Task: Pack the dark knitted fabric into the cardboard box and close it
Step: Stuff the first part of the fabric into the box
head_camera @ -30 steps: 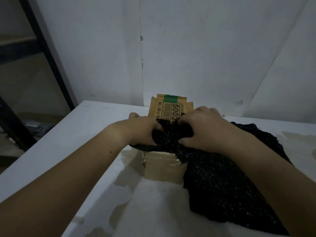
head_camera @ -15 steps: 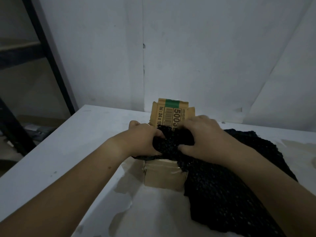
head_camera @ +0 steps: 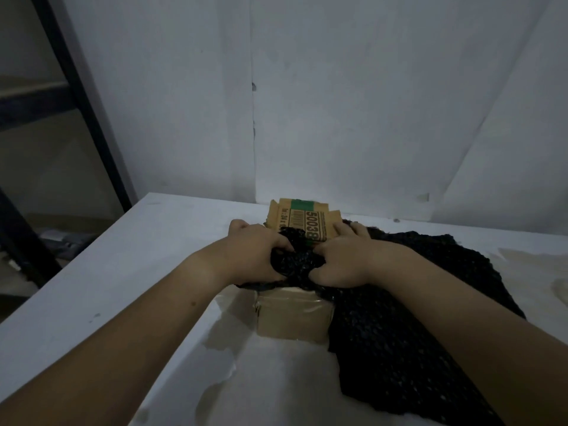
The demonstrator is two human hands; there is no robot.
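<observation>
A small cardboard box stands on the white table, its printed back flap upright behind my hands. The dark knitted fabric is bunched over the box's open top and spreads across the table to the right and toward me. My left hand grips the bunched fabric at the box's left side. My right hand grips it at the right, fingers pressing down into the bunch. The inside of the box is hidden under fabric and hands.
The white table has peeling, stained patches near the box and at the far right. A white wall stands close behind the box. A dark metal shelf frame rises beyond the table's left edge.
Both hands have worked the bunched fabric further down over the box top. My right hand moved right and back, and more of the printed flap shows.
</observation>
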